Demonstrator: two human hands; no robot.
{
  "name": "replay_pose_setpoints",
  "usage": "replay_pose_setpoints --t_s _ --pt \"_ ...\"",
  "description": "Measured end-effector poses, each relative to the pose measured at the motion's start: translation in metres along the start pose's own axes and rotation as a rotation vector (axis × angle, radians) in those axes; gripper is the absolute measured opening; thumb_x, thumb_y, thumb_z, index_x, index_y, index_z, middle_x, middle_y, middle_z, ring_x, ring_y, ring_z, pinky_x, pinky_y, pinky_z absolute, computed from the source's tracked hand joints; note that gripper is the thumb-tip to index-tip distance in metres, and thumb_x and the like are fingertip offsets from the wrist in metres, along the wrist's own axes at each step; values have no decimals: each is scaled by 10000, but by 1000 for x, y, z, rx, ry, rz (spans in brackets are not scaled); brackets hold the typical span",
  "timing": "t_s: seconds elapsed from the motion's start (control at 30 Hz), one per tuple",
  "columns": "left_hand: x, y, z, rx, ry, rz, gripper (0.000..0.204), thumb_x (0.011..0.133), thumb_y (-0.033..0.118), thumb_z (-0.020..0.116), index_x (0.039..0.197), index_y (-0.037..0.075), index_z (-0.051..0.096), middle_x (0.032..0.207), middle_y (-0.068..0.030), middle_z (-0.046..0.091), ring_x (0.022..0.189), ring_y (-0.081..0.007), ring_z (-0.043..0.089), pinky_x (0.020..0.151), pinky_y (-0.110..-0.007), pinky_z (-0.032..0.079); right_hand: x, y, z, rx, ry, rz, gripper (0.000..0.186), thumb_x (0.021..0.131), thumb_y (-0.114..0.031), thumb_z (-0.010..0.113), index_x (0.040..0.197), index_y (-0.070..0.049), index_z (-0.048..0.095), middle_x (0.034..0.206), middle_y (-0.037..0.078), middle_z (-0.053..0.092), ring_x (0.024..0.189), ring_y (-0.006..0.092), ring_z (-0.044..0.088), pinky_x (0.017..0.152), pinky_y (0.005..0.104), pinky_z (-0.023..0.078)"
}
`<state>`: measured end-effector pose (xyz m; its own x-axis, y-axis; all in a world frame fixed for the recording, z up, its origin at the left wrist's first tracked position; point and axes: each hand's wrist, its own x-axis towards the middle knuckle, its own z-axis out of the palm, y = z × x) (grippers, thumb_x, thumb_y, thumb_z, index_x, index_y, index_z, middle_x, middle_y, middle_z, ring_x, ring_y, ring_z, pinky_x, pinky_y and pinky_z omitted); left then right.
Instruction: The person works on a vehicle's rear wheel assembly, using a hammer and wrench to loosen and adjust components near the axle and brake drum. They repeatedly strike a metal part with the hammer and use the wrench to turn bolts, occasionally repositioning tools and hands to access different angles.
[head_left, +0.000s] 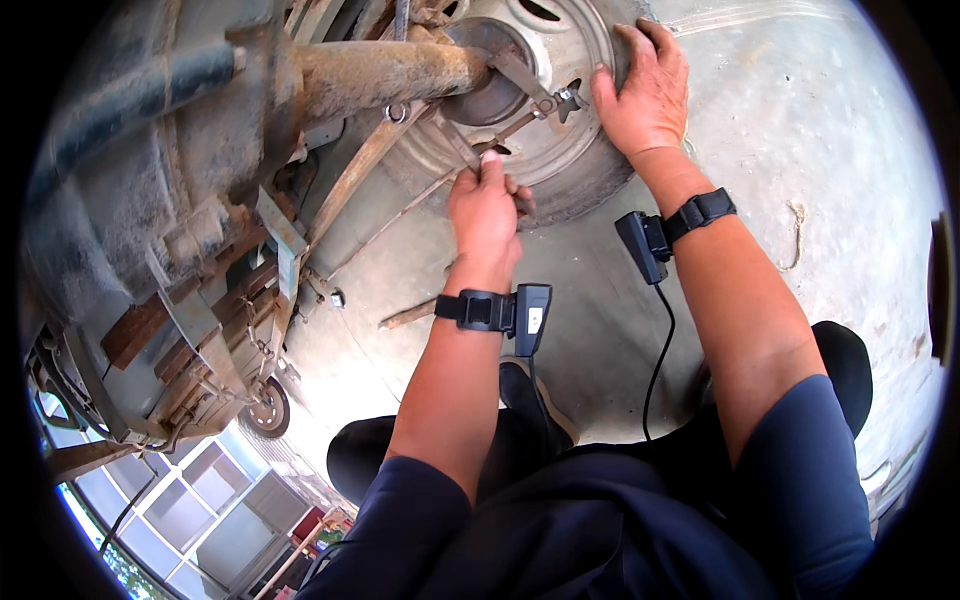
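head view. wheel (570,172) stands at top centre, just beyond my two hands; its tire (592,190) meets the grey floor (850,150). a thick rusty tube (390,78) runs in from the left to the wheel's middle. in front of the wheel face: a thin rod (518,126) with a bolt (566,94) at its upper end, beside a hole in the metal.

left hand (486,208): narrow, fingers curled, thumb pointing up at the lower end of a flat metal bar (456,142). cannot tell whether the bar is pinched or only touched.

right hand (648,102): wide, laid over the tire's right edge, thumb apart from the fingers and toward the wheel face.

both wrists carry a black strap with a small black box; a cable (660,365) hangs from the right box (641,247).

on the floor: a wooden strip (408,314) beyond my left forearm, a small metal piece (337,299) left of it, a loop of string (797,235) right of my right forearm. rusty machine body (130,190) fills the upper left; a small wheel (267,410) shows lower down, near window panes (180,515).
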<state>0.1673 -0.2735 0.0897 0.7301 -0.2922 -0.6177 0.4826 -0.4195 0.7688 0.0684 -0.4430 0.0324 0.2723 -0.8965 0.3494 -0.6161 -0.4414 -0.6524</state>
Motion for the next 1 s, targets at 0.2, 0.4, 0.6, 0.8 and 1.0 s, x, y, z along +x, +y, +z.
replay_pose_setpoints --t_s 0.2,0.4,0.6,0.8,1.0 --pt "2 -6 -25 49 -6 61 214 1019 267 557 895 96 526 677 8 504 555 -128 527 497 -301 427 2 2 -1 -18 -36 -6 526 805 -261 678 1302 -136 560 1409 114 457 1301 356 401 1106 433 350" --pt "-5 0 -19 81 9 24 217 1016 263 561 892 87 541 680 7 506 561 -131 537 500 -298 431 0 -2 -3 -30 -29 -38 524 808 -269 677 1300 -133 561 1408 115 461 1301 352 402 1109 428 347" --pt "-3 1 -19 245 26 110 184 977 218 611 920 54 551 721 -17 551 522 -132 547 459 -284 419 0 -1 -2 -30 -28 -30 517 813 -270 674 1299 -134 562 1409 117 461 1301 346 403 1107 430 351" --pt "3 -11 -23 523 81 257 219 927 147 631 1019 -15 516 746 -75 592 505 -154 581 455 -303 444 -1 -2 -2 -39 -35 -16 510 818 -273 671 1300 -146 564 1410 111 462 1300 346 405 1103 432 356" --pt "5 -13 -32 662 14 375 267 922 136 614 1063 -46 479 755 -118 616 495 -174 591 461 -327 463 2 -12 -10 45 3 -37 533 738 -115 643 1255 -60 523 1336 226 466 1254 418 426 1097 470 351"
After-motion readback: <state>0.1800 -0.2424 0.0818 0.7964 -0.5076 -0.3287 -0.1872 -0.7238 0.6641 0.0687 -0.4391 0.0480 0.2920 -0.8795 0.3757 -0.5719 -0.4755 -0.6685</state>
